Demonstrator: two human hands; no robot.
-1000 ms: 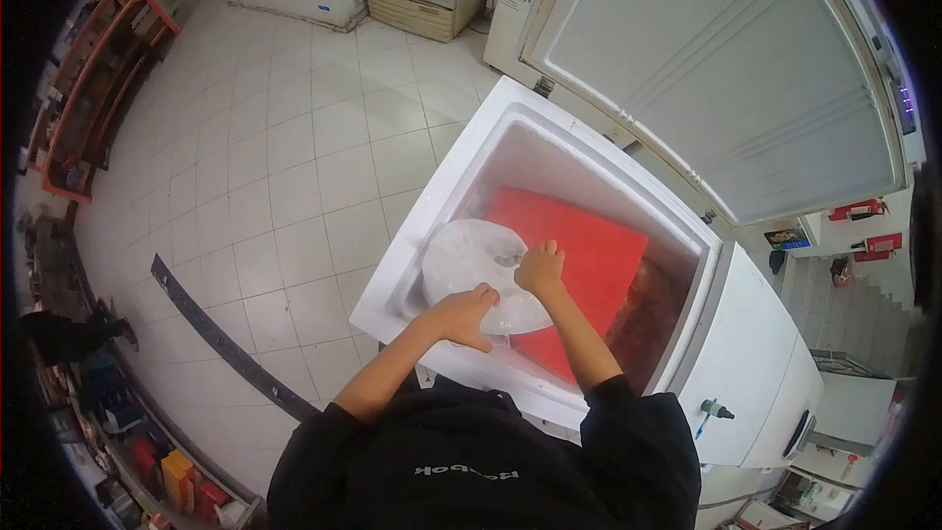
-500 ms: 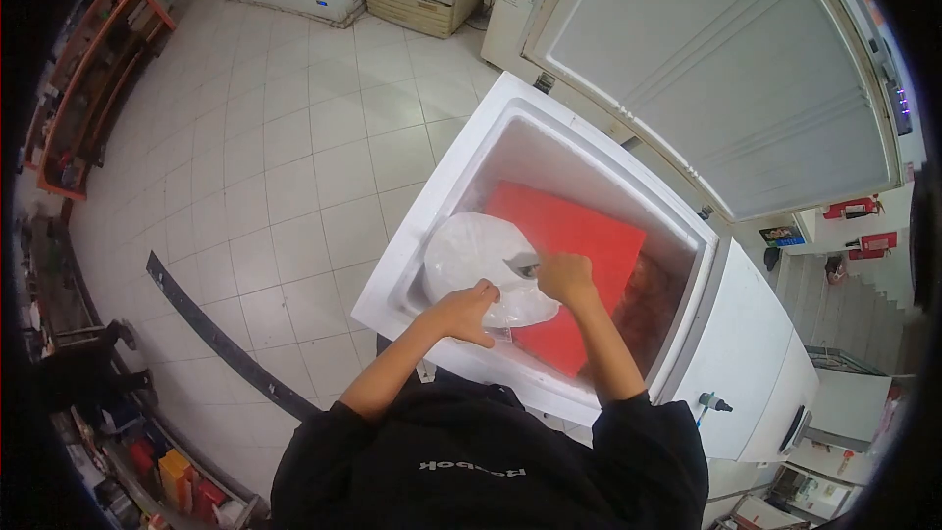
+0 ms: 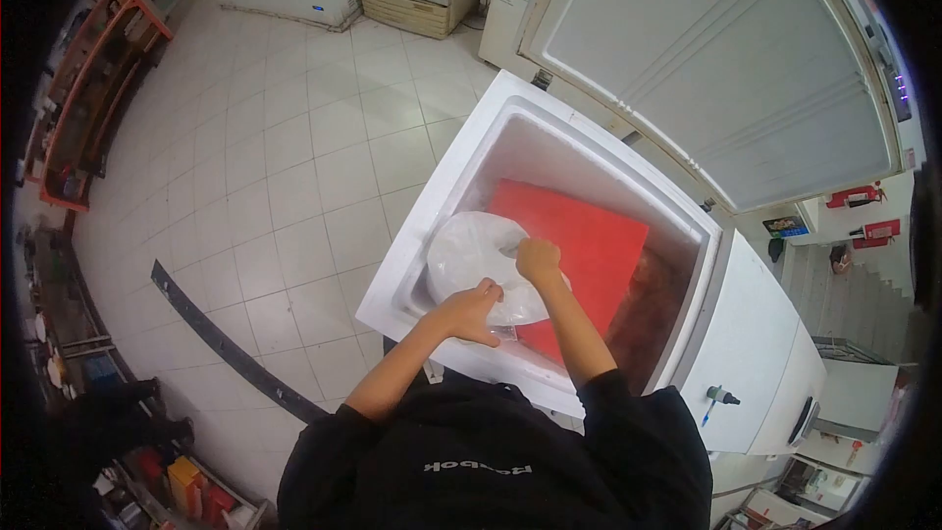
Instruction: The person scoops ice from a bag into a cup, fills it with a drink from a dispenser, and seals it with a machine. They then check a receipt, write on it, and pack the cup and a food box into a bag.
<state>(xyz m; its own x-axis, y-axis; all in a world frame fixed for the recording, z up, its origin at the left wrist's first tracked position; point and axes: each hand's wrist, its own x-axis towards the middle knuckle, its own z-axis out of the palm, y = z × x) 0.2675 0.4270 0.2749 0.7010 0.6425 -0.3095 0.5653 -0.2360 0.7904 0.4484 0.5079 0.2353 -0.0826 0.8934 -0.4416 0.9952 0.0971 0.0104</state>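
A white, rounded, plastic-like bundle point(image 3: 466, 250) lies at the left end of the open chest freezer point(image 3: 392, 280). My left hand point(image 3: 469, 314) rests on its near edge, thumb and fingers apart. My right hand point(image 3: 539, 261) is a fist above the bundle's right side, closed around a metal tool point(image 3: 509, 249) whose end touches the white surface; most of the tool is hidden. Beside and partly under the bundle is a flat red sheet point(image 3: 589, 236) inside the freezer.
The raised freezer lid point(image 3: 706, 69) stands at the back right. Reddish contents point(image 3: 653, 309) show at the freezer's right end. A dark curved strip point(image 3: 221, 348) is at the left, and an orange shelf point(image 3: 98, 88) stands farther back. A bottle-like object point(image 3: 723, 396) is on the white surface at right.
My right hand has moved left and slightly up with the tool, farther over the white bundle. My left hand has stayed almost in place.
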